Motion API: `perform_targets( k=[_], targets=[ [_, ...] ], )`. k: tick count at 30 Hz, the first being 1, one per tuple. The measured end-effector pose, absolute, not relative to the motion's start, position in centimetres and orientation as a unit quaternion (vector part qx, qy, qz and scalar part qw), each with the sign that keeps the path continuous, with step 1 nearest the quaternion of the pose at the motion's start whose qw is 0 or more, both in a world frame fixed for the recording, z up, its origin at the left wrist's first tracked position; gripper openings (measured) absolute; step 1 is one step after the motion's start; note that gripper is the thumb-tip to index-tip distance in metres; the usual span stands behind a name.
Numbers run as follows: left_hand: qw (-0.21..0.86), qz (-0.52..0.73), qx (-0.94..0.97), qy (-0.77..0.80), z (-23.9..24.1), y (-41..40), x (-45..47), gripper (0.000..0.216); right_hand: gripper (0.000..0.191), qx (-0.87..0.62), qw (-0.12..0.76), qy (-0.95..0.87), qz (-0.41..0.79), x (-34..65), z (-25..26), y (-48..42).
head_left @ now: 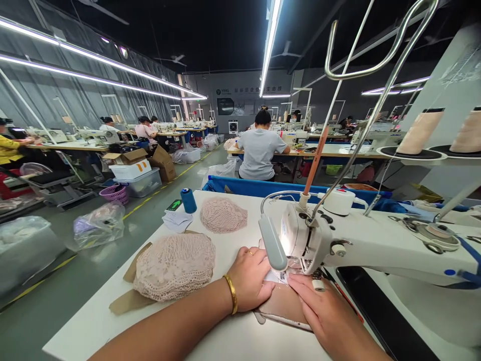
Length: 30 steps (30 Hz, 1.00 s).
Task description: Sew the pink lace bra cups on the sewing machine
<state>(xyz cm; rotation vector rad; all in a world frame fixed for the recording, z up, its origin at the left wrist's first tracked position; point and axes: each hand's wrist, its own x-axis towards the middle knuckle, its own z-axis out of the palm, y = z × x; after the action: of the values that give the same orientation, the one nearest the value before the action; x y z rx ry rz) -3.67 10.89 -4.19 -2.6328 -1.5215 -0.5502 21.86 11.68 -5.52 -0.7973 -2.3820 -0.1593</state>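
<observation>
A white sewing machine [361, 235] stands on the white table [233, 341]. Under its needle lies a pinkish-beige fabric piece [283, 303] with a small white label. My left hand [250, 278], wearing a gold bangle and a ring, presses down on the fabric's left side with fingers curled close together. My right hand [325, 313] lies flat on the fabric's right side, fingers stretched toward the needle. A heap of beige lace pieces [175, 265] sits on brown cardboard just left of my left hand.
A second lace heap [223, 214], a blue thread spool [188, 200] and white papers [176, 219] lie farther back. Thread cones [421, 131] stand on the rack at right. A blue bin [263, 186] borders the table's far edge. A seated person [260, 148] and other workers sew beyond; bags and boxes line the aisle.
</observation>
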Motion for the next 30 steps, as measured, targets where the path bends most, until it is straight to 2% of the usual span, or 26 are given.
perform_targets(
  k=[5,8,10,14,17,21,25,28,30],
  targets=[
    [0.035,-0.136,-0.851,-0.505,-3.1,9.8,-3.3,0.036,0.043,-0.261,0.331,-0.902,-0.088,22.5,-6.2,12.0],
    [-0.055,-0.172,-0.885,-0.429,-2.9,8.9,-3.3,0.044,0.043,-0.217,0.354,-0.906,-0.077,22.4,-6.2,11.9],
    [-0.095,-0.206,-0.895,-0.383,-2.8,8.7,-3.5,0.040,0.047,-0.189,0.359,-0.913,-0.051,22.1,-5.9,11.7],
    [-0.066,-0.202,-0.884,-0.415,-2.3,9.3,-4.1,0.019,0.051,-0.177,0.270,-0.946,0.037,21.7,-5.5,11.2],
    [-0.025,-0.147,-0.886,-0.438,-2.3,9.5,-4.4,0.009,0.036,-0.235,0.201,-0.949,0.053,22.3,-5.8,11.4],
    [-0.072,-0.123,-0.910,-0.389,-2.9,9.2,-4.3,0.013,0.035,-0.331,0.230,-0.915,-0.009,23.8,-6.3,12.1],
    [-0.067,-0.169,-0.909,-0.375,-2.7,9.5,-4.4,0.010,0.036,-0.276,0.296,-0.914,0.013,23.4,-5.8,12.1],
    [-0.051,-0.225,-0.901,-0.368,-2.2,9.6,-5.2,0.018,0.040,-0.215,0.263,-0.939,0.057,21.8,-4.8,11.2],
    [-0.048,-0.238,-0.904,-0.351,-2.0,9.5,-5.4,0.022,0.029,-0.223,0.216,-0.949,0.047,20.8,-3.9,10.8]
  ],
)
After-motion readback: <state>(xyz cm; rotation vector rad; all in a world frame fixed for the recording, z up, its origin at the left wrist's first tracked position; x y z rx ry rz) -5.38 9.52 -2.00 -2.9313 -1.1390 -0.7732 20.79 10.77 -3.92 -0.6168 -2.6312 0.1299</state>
